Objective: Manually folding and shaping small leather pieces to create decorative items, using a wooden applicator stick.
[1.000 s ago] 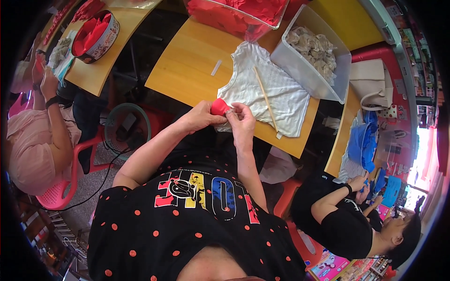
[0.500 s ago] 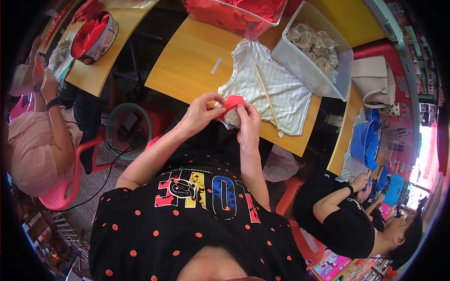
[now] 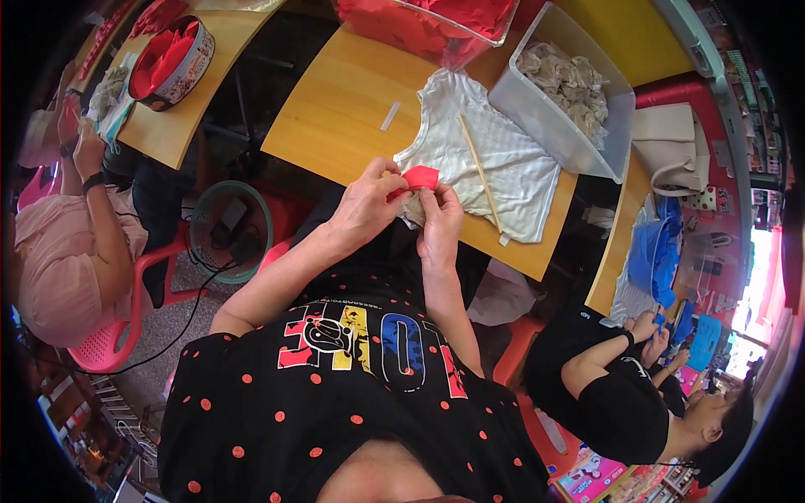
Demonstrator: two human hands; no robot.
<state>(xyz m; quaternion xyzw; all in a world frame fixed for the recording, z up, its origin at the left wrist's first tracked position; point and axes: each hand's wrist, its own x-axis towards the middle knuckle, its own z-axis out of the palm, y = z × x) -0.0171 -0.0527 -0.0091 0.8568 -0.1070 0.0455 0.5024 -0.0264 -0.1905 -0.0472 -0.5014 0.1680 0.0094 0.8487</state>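
Between my hands, at the near edge of the wooden table (image 3: 327, 109), is a small piece of red cloth (image 3: 422, 177). My left hand (image 3: 370, 201) pinches its left side with curled fingers. My right hand (image 3: 439, 220) grips its lower right side between thumb and fingers. A crumpled greyish-beige bit of fabric (image 3: 412, 209) shows just under the red piece, between the hands. Past them a white shirt (image 3: 495, 138) lies spread on the table. A thin wooden stick (image 3: 479, 174) lies across the shirt.
A clear bin of red cloth pieces (image 3: 436, 29) and a clear bin (image 3: 616, 134) of crumpled beige pieces stand at the back. A small white strip (image 3: 390, 116) lies on the table. Co-workers sit left and right. A green basket (image 3: 201, 210) stands to the left.
My hands have drawn slightly closer together around the red cloth. My left hand's fingers are more curled, and the beige fabric beneath shows less.
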